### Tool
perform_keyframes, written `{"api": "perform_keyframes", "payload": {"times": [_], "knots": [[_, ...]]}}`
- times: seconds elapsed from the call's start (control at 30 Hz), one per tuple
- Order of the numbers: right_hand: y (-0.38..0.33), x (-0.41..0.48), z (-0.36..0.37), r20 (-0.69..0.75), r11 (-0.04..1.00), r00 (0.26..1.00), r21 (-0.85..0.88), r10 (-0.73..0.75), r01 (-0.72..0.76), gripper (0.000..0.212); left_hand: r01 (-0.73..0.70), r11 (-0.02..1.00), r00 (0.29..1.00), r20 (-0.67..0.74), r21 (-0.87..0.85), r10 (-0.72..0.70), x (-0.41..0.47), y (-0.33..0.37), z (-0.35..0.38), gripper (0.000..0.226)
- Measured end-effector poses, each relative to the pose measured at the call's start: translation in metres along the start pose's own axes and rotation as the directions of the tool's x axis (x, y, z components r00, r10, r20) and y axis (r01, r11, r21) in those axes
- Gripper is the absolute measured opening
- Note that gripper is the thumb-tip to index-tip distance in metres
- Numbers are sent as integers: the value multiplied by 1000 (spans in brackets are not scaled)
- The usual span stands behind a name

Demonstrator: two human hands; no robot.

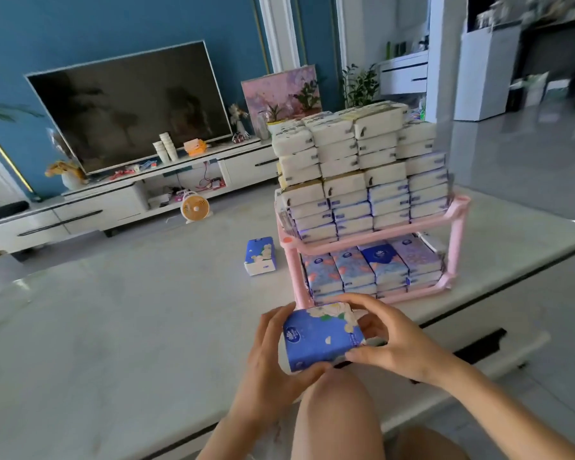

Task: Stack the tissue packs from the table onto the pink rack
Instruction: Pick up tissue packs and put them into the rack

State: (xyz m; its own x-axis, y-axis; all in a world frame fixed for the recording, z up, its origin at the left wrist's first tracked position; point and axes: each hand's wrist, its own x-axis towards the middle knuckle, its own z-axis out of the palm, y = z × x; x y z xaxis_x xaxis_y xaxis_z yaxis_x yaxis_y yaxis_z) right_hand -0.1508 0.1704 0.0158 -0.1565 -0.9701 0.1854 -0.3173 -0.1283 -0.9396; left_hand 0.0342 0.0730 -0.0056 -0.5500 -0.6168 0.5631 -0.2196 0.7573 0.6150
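Many tissue packs (352,207) fill pink rack (459,232)

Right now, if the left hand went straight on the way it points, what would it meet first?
Beyond the blue tissue pack it grips, the left hand would probably meet the pink rack at its front leg; depth unclear.

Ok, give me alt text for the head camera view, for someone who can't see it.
A left hand and right hand hold a blue floral tissue pack over a pale table. Behind stands a pink rack piled with tissue packs; another blue pack lies on the table beside it.
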Motion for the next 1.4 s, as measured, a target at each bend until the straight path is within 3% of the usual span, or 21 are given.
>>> {"api": "perform_keyframes", "payload": {"times": [0.1, 0.2, 0.33, 0.53, 0.67, 0.8, 0.97, 1.13, 1.4], "knots": [[10, -4, -23, -103, 1000, 995, -22, -14, 12, 65, 28, 998, 1000, 1, -60, -28, 7, 5, 23, 73], [17, -1, -41, -297, 999, 953, -33, -50, 42, 64, -25, 1000, 999, -41, 9, 26, 12, 1, 36, 59], [27, 16, -37, -577, 967, 798, -253, -171, 24, 64, -97, 989, 993, -60, 108, 104, 21, -1, 47, 43], [29, 53, 5, -673, 834, 628, -548, -392, -66, 68, -30, 992, 998, -45, 119, 36, 25, 0, 59, 50], [24, 60, 22, -636, 739, 659, -650, -402, -177, 71, -12, 990, 1000, -16, 142, 15, 29, 0, 55, 59], [29, 54, 28, -577, 756, 698, -650, -424, -77, 52, 44, 982, 997, -67, 181, -32, 36, 5, 53, 70], [39, 55, 27, -607, 775, 642, -632, -468, -33, 36, 23, 994, 989, -151, 104, -7, 26, 7, 59, 54], [41, 62, 29, -653, 823, 618, -567, -438, -15, 30, 20, 992, 991, -136, 125, -3, 28, 4, 61, 63], [41, 73, 27, -672, 831, 614, -554, -413, -47, 26, 104, 995, 985, -138, 10, -102, 33, 5, 71, 68]]}}
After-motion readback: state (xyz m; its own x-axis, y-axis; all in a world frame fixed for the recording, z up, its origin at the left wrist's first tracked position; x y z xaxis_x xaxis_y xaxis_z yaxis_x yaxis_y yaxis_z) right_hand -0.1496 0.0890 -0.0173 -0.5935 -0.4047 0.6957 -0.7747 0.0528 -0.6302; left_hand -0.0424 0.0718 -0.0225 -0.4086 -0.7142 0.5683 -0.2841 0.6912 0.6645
